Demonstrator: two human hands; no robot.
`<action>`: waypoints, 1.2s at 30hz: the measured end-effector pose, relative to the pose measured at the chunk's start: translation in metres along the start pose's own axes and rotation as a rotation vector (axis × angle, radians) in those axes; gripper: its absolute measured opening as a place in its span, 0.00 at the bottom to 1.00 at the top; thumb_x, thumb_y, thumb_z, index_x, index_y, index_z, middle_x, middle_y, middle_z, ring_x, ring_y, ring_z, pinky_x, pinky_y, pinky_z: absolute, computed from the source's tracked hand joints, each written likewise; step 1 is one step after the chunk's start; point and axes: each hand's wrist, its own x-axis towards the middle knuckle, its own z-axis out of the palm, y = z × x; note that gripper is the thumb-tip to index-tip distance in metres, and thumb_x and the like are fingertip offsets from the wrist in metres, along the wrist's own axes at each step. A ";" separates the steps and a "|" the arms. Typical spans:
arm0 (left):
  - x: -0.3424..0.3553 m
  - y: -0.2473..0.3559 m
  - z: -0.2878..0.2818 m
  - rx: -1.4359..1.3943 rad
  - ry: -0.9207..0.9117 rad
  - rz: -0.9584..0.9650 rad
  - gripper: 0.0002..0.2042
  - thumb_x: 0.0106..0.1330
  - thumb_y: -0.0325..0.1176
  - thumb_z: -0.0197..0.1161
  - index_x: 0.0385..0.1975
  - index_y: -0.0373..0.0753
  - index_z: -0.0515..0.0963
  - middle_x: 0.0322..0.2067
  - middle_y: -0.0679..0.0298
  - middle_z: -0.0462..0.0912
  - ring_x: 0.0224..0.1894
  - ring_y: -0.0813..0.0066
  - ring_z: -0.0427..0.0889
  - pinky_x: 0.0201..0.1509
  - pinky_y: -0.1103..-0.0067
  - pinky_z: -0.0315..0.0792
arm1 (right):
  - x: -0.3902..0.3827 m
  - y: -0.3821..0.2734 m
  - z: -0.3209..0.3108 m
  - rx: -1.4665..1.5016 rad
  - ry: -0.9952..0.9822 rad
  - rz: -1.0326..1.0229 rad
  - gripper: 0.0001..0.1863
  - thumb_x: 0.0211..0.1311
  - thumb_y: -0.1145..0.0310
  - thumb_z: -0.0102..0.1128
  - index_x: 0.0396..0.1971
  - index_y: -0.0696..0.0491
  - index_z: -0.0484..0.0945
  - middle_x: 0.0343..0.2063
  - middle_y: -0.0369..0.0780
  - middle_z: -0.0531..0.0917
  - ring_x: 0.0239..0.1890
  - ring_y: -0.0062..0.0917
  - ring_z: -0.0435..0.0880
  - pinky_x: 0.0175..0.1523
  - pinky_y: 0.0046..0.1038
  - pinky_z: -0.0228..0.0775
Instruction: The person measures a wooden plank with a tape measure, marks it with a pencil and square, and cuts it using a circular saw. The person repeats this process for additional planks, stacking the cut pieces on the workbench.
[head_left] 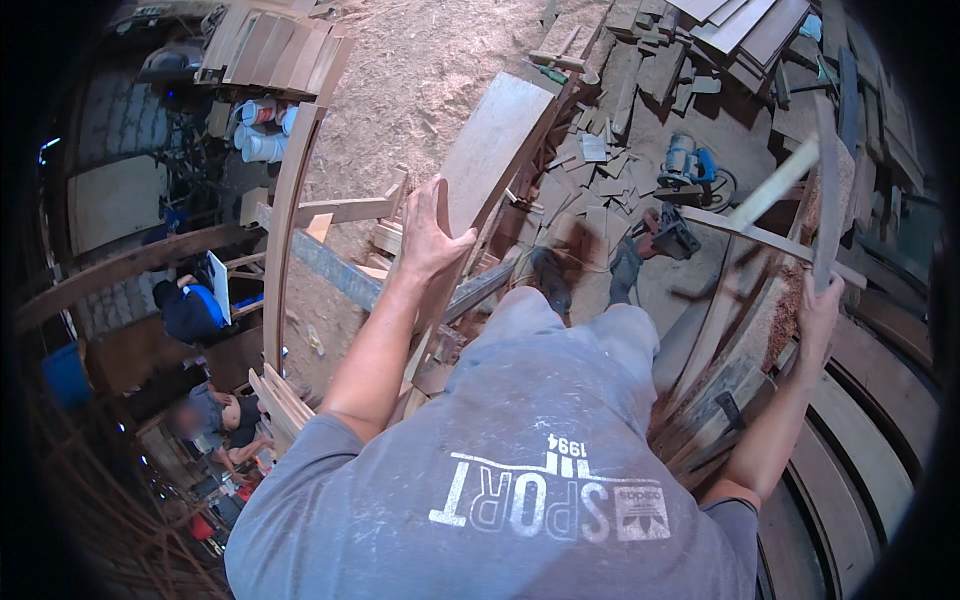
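My left hand [430, 240] is wrapped round the edge of a wide, pale wooden board [500, 135], thumb on its face and fingers at its left side. The board slants away from me, its far end up and to the right. On the right, my right hand [820, 312] grips the near end of a long, narrow wooden strip [827, 195] that stands roughly upright in the picture. A pale wooden bar [775, 185] and a thin crosspiece [745, 232] lie just left of that strip. Part of my right fingers is hidden behind the strip.
A blue power tool [685, 162] and a reddish power tool [670, 235] sit on the floor ahead among wood offcuts [605, 180]. Long planks [850, 430] lie at right. A curved wooden frame piece [290, 230] stands at left. Two people [190, 310] are farther left.
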 end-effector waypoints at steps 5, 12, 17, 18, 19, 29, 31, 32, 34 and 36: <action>-0.001 -0.004 0.002 0.000 0.003 0.005 0.52 0.48 0.43 0.84 0.76 0.41 0.63 0.68 0.46 0.70 0.73 0.43 0.69 0.79 0.54 0.65 | -0.044 -0.122 0.023 0.178 -0.126 -0.248 0.26 0.74 0.60 0.67 0.63 0.57 0.72 0.49 0.53 0.87 0.51 0.45 0.88 0.57 0.42 0.77; -0.002 -0.011 -0.002 0.011 -0.024 -0.002 0.57 0.50 0.49 0.84 0.80 0.39 0.58 0.74 0.43 0.66 0.78 0.43 0.63 0.83 0.55 0.59 | -0.096 -0.263 0.067 0.421 -0.438 -0.441 0.26 0.69 0.64 0.70 0.62 0.54 0.72 0.50 0.56 0.87 0.54 0.56 0.87 0.58 0.49 0.78; -0.011 -0.054 -0.018 -0.341 0.051 -0.078 0.55 0.61 0.58 0.76 0.83 0.38 0.54 0.79 0.41 0.59 0.82 0.43 0.56 0.86 0.54 0.51 | -0.121 -0.323 0.090 0.365 -0.572 -0.637 0.27 0.64 0.65 0.71 0.59 0.56 0.71 0.49 0.56 0.87 0.54 0.55 0.87 0.58 0.50 0.79; -0.016 -0.055 -0.016 -0.483 0.068 -0.125 0.53 0.63 0.58 0.74 0.83 0.36 0.55 0.78 0.41 0.60 0.82 0.43 0.57 0.86 0.54 0.51 | -0.124 -0.331 0.102 0.364 -0.583 -0.685 0.27 0.64 0.64 0.71 0.58 0.56 0.71 0.49 0.56 0.87 0.54 0.55 0.87 0.58 0.50 0.79; -0.012 -0.027 -0.029 -0.378 0.060 -0.155 0.49 0.69 0.59 0.71 0.80 0.33 0.59 0.75 0.39 0.66 0.80 0.41 0.62 0.85 0.54 0.54 | -0.126 -0.338 0.115 0.362 -0.591 -0.728 0.27 0.64 0.64 0.71 0.58 0.57 0.71 0.48 0.56 0.86 0.54 0.55 0.87 0.58 0.50 0.79; -0.010 -0.019 0.020 -0.039 0.214 -0.185 0.43 0.71 0.61 0.68 0.72 0.29 0.71 0.62 0.40 0.81 0.68 0.39 0.77 0.79 0.52 0.61 | -0.119 -0.379 0.171 0.329 -0.706 -0.847 0.28 0.68 0.60 0.70 0.58 0.60 0.68 0.47 0.61 0.85 0.56 0.57 0.85 0.61 0.48 0.78; -0.009 -0.022 0.027 -0.020 0.189 -0.220 0.39 0.72 0.59 0.67 0.69 0.29 0.73 0.61 0.41 0.83 0.66 0.40 0.78 0.78 0.52 0.62 | -0.115 -0.381 0.169 0.328 -0.752 -0.844 0.29 0.71 0.58 0.70 0.59 0.61 0.70 0.48 0.61 0.85 0.57 0.56 0.85 0.62 0.47 0.77; -0.007 -0.023 0.030 -0.011 0.175 -0.236 0.37 0.73 0.58 0.66 0.68 0.29 0.74 0.60 0.41 0.83 0.65 0.41 0.79 0.77 0.52 0.62 | -0.111 -0.385 0.168 0.330 -0.818 -0.792 0.30 0.72 0.56 0.70 0.61 0.61 0.70 0.49 0.61 0.85 0.57 0.55 0.85 0.63 0.46 0.77; -0.007 -0.017 0.027 -0.043 0.171 -0.268 0.32 0.76 0.56 0.64 0.65 0.32 0.77 0.56 0.42 0.85 0.59 0.44 0.83 0.68 0.51 0.71 | -0.102 -0.388 0.162 0.338 -0.948 -0.669 0.32 0.75 0.51 0.69 0.63 0.62 0.72 0.50 0.60 0.86 0.58 0.52 0.86 0.64 0.44 0.77; -0.005 -0.005 0.017 -0.120 0.129 -0.353 0.31 0.76 0.55 0.64 0.64 0.33 0.78 0.54 0.43 0.86 0.55 0.46 0.85 0.63 0.52 0.75 | -0.085 -0.372 0.165 0.658 -1.209 -0.490 0.28 0.81 0.49 0.63 0.63 0.60 0.79 0.50 0.43 0.88 0.52 0.27 0.87 0.59 0.32 0.79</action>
